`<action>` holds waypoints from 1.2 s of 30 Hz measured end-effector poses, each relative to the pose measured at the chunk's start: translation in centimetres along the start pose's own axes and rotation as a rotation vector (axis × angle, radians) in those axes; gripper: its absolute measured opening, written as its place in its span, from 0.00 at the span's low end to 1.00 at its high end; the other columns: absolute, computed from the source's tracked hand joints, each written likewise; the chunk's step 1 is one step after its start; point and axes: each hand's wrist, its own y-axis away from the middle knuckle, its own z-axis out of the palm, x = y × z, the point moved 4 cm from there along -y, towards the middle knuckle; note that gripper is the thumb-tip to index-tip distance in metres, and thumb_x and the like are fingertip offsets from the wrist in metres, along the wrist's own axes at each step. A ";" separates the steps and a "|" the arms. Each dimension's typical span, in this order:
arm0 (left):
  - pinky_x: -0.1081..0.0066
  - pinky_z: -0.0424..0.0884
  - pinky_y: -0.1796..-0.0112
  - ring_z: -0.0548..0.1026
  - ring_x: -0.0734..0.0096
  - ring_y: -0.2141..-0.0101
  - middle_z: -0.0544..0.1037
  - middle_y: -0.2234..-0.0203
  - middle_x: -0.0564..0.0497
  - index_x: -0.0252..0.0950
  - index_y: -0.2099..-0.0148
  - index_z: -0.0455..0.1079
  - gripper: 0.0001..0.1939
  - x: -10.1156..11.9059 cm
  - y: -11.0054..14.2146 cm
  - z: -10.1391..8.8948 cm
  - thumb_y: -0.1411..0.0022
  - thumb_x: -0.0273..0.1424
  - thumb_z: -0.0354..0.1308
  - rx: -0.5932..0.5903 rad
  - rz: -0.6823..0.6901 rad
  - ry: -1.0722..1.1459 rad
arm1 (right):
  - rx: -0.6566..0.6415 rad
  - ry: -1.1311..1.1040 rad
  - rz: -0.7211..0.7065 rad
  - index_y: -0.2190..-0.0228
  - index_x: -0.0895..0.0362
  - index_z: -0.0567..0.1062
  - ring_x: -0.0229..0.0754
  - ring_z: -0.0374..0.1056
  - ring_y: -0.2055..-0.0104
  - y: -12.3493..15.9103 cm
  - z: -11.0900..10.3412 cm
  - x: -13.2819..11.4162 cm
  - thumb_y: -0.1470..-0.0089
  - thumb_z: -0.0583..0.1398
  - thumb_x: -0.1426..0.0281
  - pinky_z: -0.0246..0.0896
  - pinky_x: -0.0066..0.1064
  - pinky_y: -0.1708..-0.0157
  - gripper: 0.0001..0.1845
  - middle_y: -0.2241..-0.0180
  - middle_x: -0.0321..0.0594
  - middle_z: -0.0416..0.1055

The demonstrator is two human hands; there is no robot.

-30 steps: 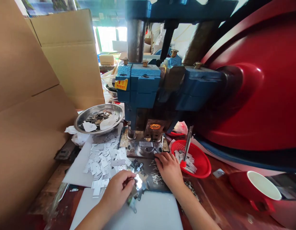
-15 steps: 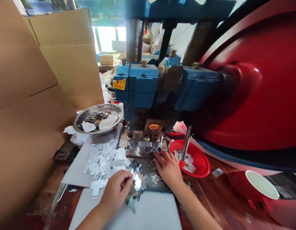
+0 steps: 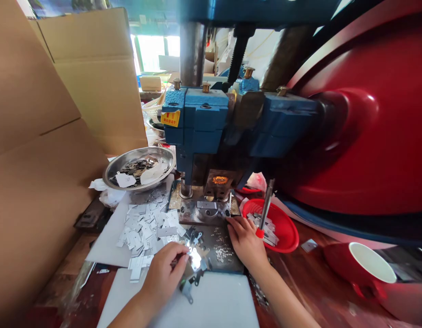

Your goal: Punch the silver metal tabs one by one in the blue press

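Observation:
My left hand [image 3: 165,273] is closed in a pinch on a small shiny metal piece [image 3: 195,259] just in front of the press. My right hand [image 3: 246,241] lies palm down on the dark metal base plate [image 3: 217,248], fingertips at the edge of the die block [image 3: 205,207]; whether they grip anything is hidden. The blue punch press [image 3: 204,123] stands right behind both hands. Several flat metal blanks [image 3: 145,228] lie scattered on white paper to the left.
A steel bowl [image 3: 111,171] of metal scrap sits back left. A red dish [image 3: 286,234] holding metal pieces and a red-handled tool [image 3: 265,209] is right of my right hand. A red cup [image 3: 368,269], the red flywheel cover [image 3: 368,114] and cardboard boxes [image 3: 43,136] surround the space.
My right hand has shifted slightly right along the die edge. My left hand stays pinched on the metal piece, barely moved.

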 end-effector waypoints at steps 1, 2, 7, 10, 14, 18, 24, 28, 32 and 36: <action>0.69 0.71 0.64 0.74 0.66 0.65 0.76 0.66 0.49 0.39 0.61 0.71 0.09 0.0 0.0 0.0 0.37 0.32 0.49 0.000 0.000 0.001 | 0.001 0.004 0.004 0.56 0.53 0.74 0.44 0.66 0.58 0.1 0.0 0.0 0.40 0.50 0.69 0.62 0.37 0.60 0.16 0.60 0.42 0.71; 0.69 0.71 0.64 0.74 0.66 0.65 0.76 0.66 0.49 0.39 0.61 0.71 0.09 -0.1 0.0 0.0 0.37 0.32 0.49 0.000 0.002 0.001 | 0.001 0.010 0.005 0.56 0.53 0.74 0.44 0.66 0.58 0.1 0.0 0.1 0.40 0.50 0.69 0.62 0.36 0.62 0.16 0.60 0.41 0.72; 0.69 0.70 0.63 0.74 0.67 0.64 0.76 0.66 0.49 0.39 0.61 0.70 0.08 -0.3 0.1 0.0 0.36 0.31 0.49 -0.001 0.008 -0.003 | -0.008 0.039 -0.015 0.57 0.51 0.75 0.44 0.66 0.58 0.5 -0.2 0.1 0.41 0.51 0.70 0.62 0.34 0.66 0.15 0.60 0.41 0.72; 0.69 0.70 0.63 0.74 0.67 0.64 0.76 0.66 0.50 0.39 0.61 0.70 0.08 -0.2 0.1 0.0 0.36 0.31 0.50 -0.002 0.011 -0.009 | -0.004 0.046 0.000 0.55 0.53 0.74 0.44 0.66 0.58 0.4 -0.4 0.1 0.40 0.51 0.69 0.62 0.35 0.64 0.16 0.59 0.42 0.71; 0.69 0.70 0.63 0.74 0.67 0.65 0.76 0.66 0.49 0.39 0.61 0.70 0.09 -0.2 0.0 0.0 0.36 0.32 0.49 -0.007 0.012 -0.002 | -0.019 0.047 -0.032 0.56 0.51 0.74 0.46 0.64 0.56 0.2 -0.3 -0.3 0.41 0.51 0.69 0.62 0.35 0.63 0.16 0.59 0.41 0.71; 0.68 0.71 0.62 0.74 0.66 0.64 0.76 0.66 0.48 0.39 0.61 0.71 0.09 -0.3 0.0 0.0 0.36 0.33 0.49 0.014 0.025 -0.007 | 0.025 -0.012 -0.014 0.58 0.54 0.75 0.45 0.65 0.57 0.1 -0.3 -0.1 0.40 0.51 0.69 0.63 0.37 0.59 0.15 0.60 0.42 0.72; 0.67 0.71 0.63 0.74 0.66 0.65 0.76 0.66 0.48 0.39 0.61 0.71 0.10 -0.3 0.1 -0.1 0.36 0.33 0.49 0.017 0.020 -0.022 | 0.037 -0.056 -0.002 0.59 0.54 0.75 0.44 0.67 0.58 0.4 -0.3 0.5 0.40 0.50 0.69 0.63 0.38 0.58 0.15 0.60 0.42 0.72; 0.68 0.71 0.63 0.74 0.65 0.65 0.76 0.67 0.48 0.39 0.62 0.71 0.09 -0.5 0.1 0.0 0.37 0.33 0.49 0.026 0.028 -0.024 | 0.052 -0.030 -0.012 0.59 0.53 0.75 0.44 0.67 0.58 0.6 -0.2 0.6 0.41 0.51 0.68 0.63 0.37 0.58 0.14 0.60 0.41 0.72; 0.70 0.71 0.65 0.74 0.67 0.68 0.76 0.69 0.50 0.39 0.64 0.71 0.08 -0.7 0.1 0.1 0.38 0.32 0.51 0.041 0.005 0.003 | 0.063 -0.009 -0.009 0.62 0.54 0.76 0.44 0.67 0.59 0.6 -0.1 0.6 0.40 0.51 0.67 0.62 0.36 0.59 0.14 0.62 0.41 0.73; 0.70 0.71 0.66 0.74 0.68 0.68 0.76 0.68 0.50 0.39 0.61 0.71 0.09 -0.1 -0.1 -0.7 0.38 0.33 0.51 0.045 -0.050 0.051 | 0.052 0.000 -0.035 0.67 0.54 0.76 0.43 0.65 0.62 0.3 -0.4 0.3 0.40 0.51 0.69 0.58 0.36 0.58 0.13 0.65 0.40 0.73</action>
